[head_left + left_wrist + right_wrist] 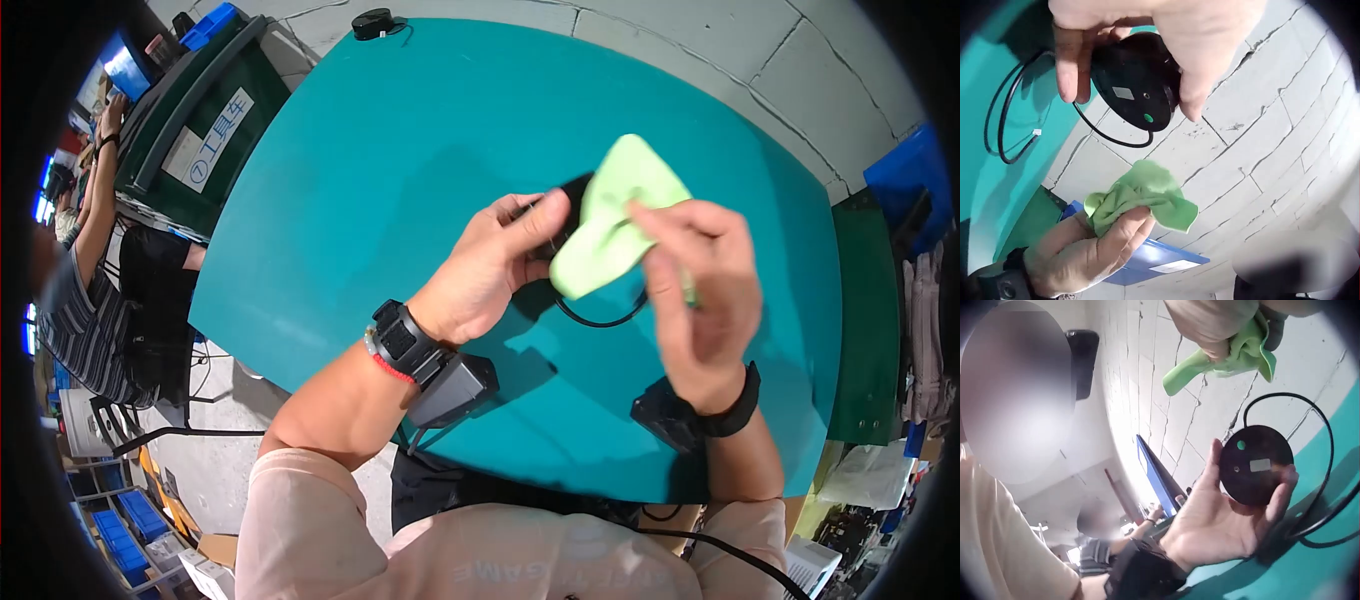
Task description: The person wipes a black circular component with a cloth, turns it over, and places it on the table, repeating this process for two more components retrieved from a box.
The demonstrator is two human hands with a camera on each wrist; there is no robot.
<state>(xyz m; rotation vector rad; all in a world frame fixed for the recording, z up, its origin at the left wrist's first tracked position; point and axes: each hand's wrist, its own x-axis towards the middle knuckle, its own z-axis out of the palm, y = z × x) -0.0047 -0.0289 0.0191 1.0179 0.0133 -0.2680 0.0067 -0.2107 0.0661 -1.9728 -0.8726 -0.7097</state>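
Note:
The left hand (480, 265) grips a round black device (1257, 464) by its edge, thumb on one side and fingers on the other. In the left wrist view the flat face of the device (1132, 90) shows a pale label and a green dot, and a black cable (1113, 141) loops from it to a small white connector (1037, 132). The right hand (708, 300) pinches a light green cloth (625, 215), which in the head view covers part of the device. In both wrist views the cloth (1141, 197) is apart from the device.
A second round black object (373, 23) lies at the table's (400, 120) far left edge. A green bin (200, 130) with a label stands left, beside a seated person (90, 310). A block wall (690, 40) runs behind, and blue bins (910, 185) are at the right.

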